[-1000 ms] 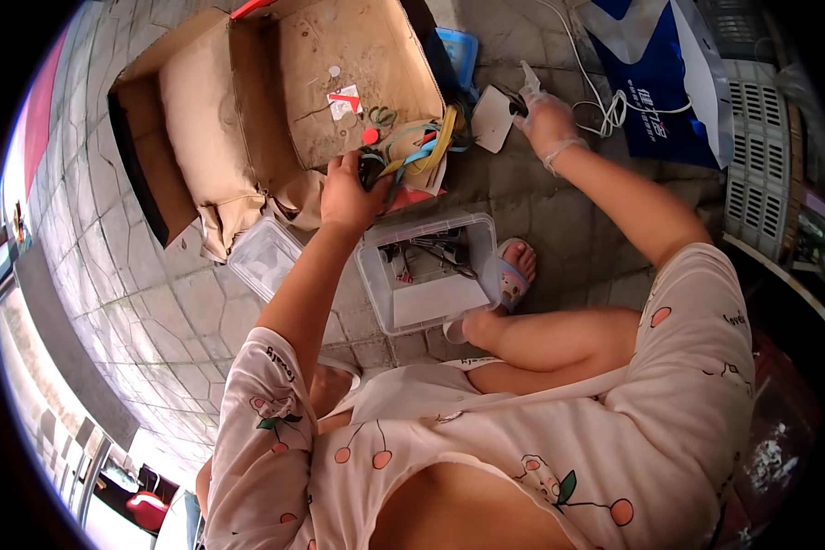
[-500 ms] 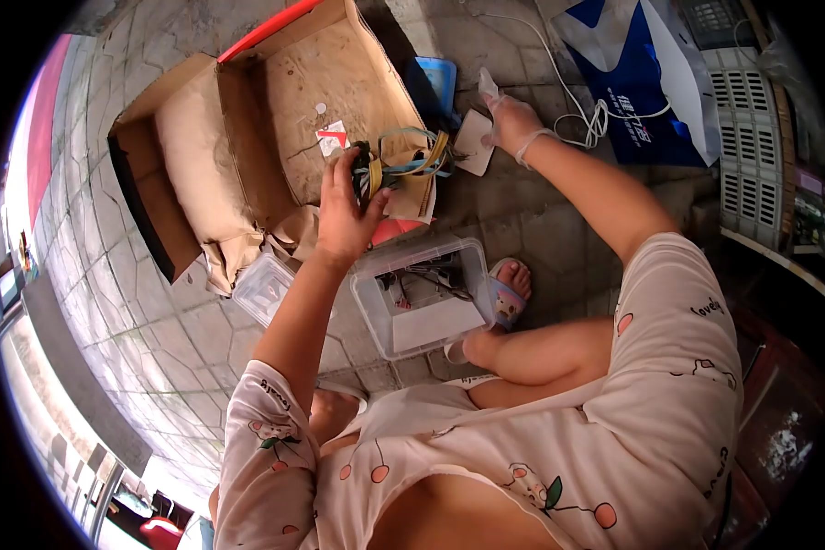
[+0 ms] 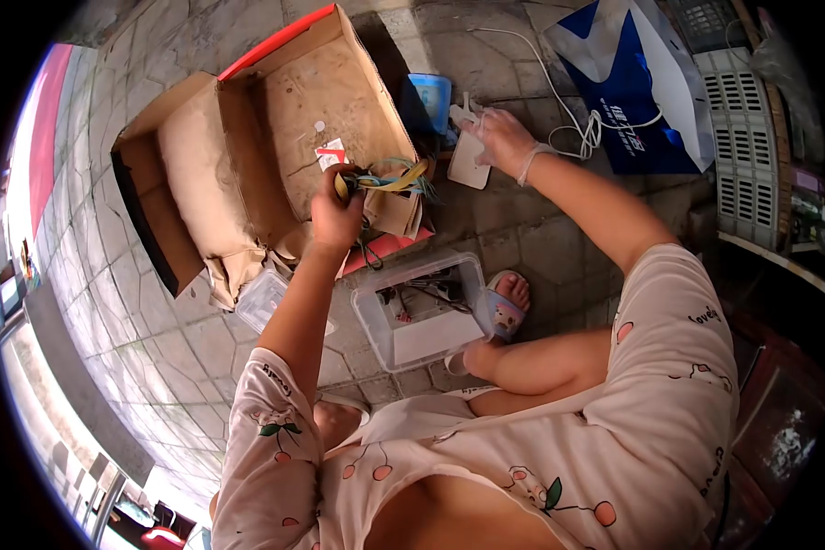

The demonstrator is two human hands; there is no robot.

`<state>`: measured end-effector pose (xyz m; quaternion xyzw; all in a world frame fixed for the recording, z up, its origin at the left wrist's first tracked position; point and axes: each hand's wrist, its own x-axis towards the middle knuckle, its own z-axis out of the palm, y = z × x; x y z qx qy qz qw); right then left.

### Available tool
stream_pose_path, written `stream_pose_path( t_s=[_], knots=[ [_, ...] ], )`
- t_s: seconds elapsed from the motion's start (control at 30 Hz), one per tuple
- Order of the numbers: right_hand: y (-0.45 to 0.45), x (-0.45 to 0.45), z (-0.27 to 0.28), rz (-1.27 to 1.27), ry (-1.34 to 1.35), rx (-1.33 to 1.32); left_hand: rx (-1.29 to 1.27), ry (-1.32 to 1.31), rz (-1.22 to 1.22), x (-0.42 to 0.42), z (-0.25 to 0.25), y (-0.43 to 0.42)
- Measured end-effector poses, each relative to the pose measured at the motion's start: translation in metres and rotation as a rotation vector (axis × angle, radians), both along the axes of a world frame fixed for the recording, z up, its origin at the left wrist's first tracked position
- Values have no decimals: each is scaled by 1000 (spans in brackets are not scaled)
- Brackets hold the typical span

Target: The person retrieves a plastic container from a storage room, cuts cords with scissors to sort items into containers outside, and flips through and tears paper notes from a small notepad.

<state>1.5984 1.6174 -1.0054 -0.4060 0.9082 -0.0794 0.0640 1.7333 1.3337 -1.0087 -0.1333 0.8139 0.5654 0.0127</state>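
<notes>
My left hand [image 3: 336,209] is closed around a tangled bundle of cords [image 3: 396,181], with yellow, light blue and dark strands, over the near right side of an open cardboard box [image 3: 293,101]. One dark loop hangs below my fingers. My right hand [image 3: 504,142], in a loose clear plastic glove, reaches out with its fingers apart beside a pale flat card [image 3: 469,162]; whether it touches the card I cannot tell. Just beyond it stands a blue container [image 3: 429,96]. Closer to me sits a clear plastic bin [image 3: 373,335] with dark, thin items and a white sheet inside.
A clear lid [image 3: 261,295] lies by the box's crumpled brown paper [image 3: 206,165]. On the right are a blue and white bag [image 3: 632,101], a white cable [image 3: 591,137] and grey crates [image 3: 742,137]. My sandalled foot [image 3: 509,307] is beside the bin.
My left hand has tightened on the cords, drawing them slightly towards me. My gloved right hand has shifted back towards me and a little left. The view has tilted slightly.
</notes>
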Motion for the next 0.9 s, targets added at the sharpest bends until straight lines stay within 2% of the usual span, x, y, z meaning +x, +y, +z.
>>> stream_pose_path(
  t_s=[0.07, 0.2, 0.23, 0.27, 0.33, 0.47, 0.6, 0.63, 0.67, 0.7, 0.73, 0.77, 0.83, 0.9],
  knots=[
    [-4, 3, -20, 141, 229, -54, 364, 45, 115, 2, 20, -5],
    [-36, -16, -9, -358, -149, -122, 458, 74, 141, 12, 67, -14],
    [-44, -21, -6, -440, -136, -237, 418, 96, 143, 15, 77, -14],
    [-52, -28, -9, -451, -153, -226, 378, 120, 144, 17, 83, -13],
    [-68, -43, -16, -472, -184, -210, 462, 66, 177, 26, 84, -12],
    [-90, -49, -22, -371, -274, 188, 683, 18, 290, 33, 93, -7],
    [-76, -57, -32, -612, -579, 102, 984, -6, 365, 36, 84, -11],
    [-70, -62, -19, -564, -635, 99, 1018, -19, 387, 34, 86, -10],
    [-58, -75, -24, -511, -592, 15, 1052, -32, 409, 33, 87, -9],
    [-51, -80, -8, -516, -514, -179, 1047, -49, 399, 34, 84, -11],
    [-52, -83, 38, -533, -596, -201, 1124, -61, 422, 34, 83, -12],
    [-47, -87, 59, -526, -744, -385, 1201, -73, 444, 32, 84, -13],
    [-57, -72, 110, -384, -463, -548, 1313, -74, 449, 29, 84, -14],
    [-76, -44, 145, -308, -679, -829, 1354, -22, 424, 24, 91, -10]
  ],
)
